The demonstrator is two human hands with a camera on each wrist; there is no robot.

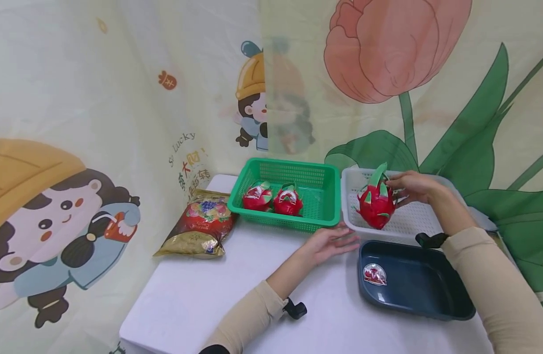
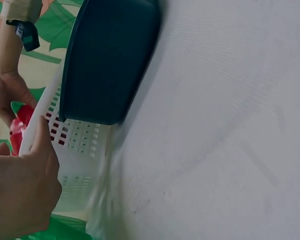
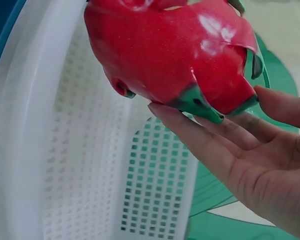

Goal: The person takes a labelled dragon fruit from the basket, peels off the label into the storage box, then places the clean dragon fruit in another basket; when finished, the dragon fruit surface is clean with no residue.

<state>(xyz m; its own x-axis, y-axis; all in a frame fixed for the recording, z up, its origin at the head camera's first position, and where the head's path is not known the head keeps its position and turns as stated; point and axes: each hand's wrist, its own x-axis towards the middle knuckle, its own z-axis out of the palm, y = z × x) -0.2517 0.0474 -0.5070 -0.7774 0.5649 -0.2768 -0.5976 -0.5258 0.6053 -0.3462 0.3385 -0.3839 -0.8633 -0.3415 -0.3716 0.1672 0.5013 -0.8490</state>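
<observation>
A red dragon fruit with green scale tips [image 1: 376,209] is pinched by my right hand [image 1: 414,188] over the left part of the white perforated basket [image 1: 426,216]. The right wrist view shows the thumb and fingertips on the lower side of the fruit [image 3: 175,55]. My left hand [image 1: 329,244] reaches to the front left corner of that basket, palm turned up and fingers extended. In the left wrist view, the left hand [image 2: 27,185] overlaps the basket's rim and holds nothing. Two more dragon fruits, one left [image 1: 257,197] and one right [image 1: 288,200], lie in the green basket [image 1: 326,196].
A dark blue tray [image 1: 417,275] with a round sticker [image 1: 375,274] sits in front of the white basket. Left of the green basket leans a gold and red printed bag [image 1: 205,221]. The white-covered table [image 1: 236,295] backs onto a printed curtain [image 1: 298,73].
</observation>
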